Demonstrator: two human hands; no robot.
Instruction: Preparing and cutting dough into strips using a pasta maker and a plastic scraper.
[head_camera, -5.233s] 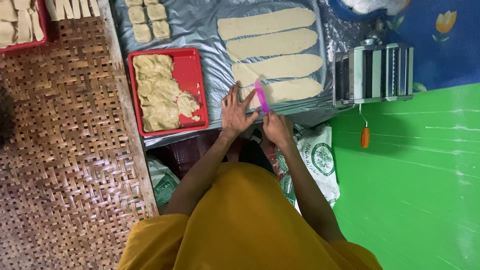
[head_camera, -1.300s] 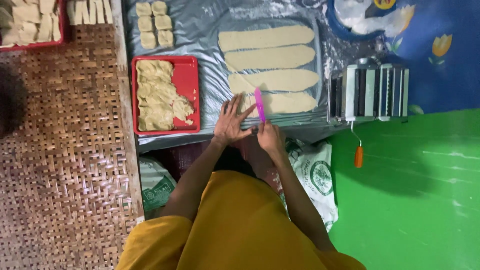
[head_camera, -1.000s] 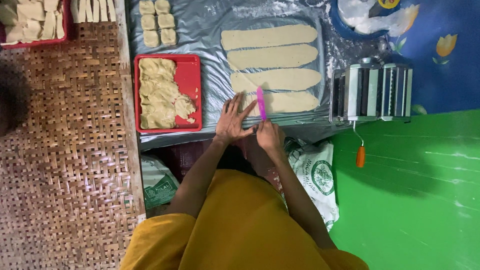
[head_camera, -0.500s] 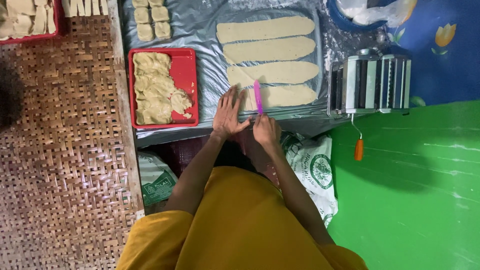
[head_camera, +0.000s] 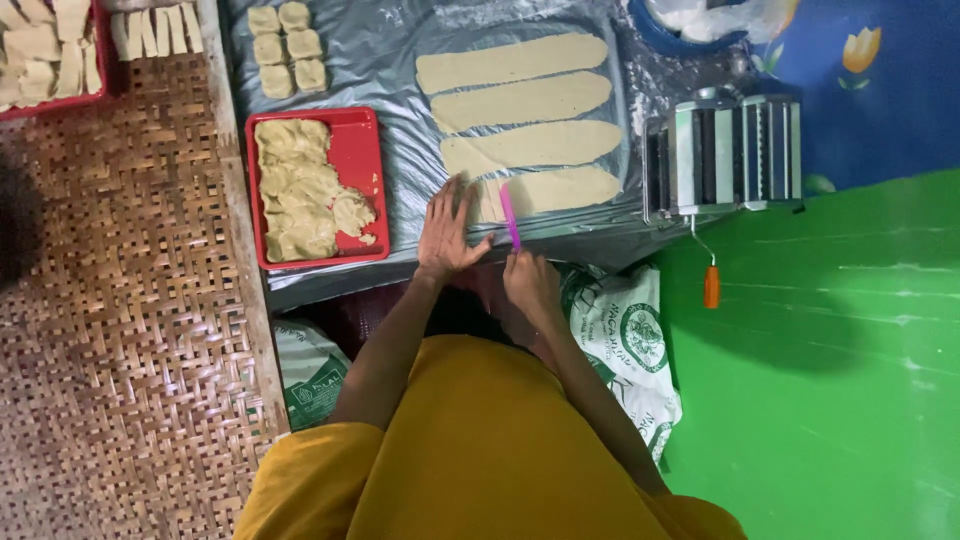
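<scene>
Head cam, looking straight down: right hand (head_camera: 530, 285) is closed around the bottom end of a pink cutter (head_camera: 510, 214), whose blade pokes up across the left end of the nearest dough strip (head_camera: 548, 190). Left hand (head_camera: 445, 230) lies flat with fingers spread, pressing on that same strip's end just left of the cutter. Red tray (head_camera: 368, 160) of dough pieces sits further left, pasta roller (head_camera: 725, 155) off to the right.
</scene>
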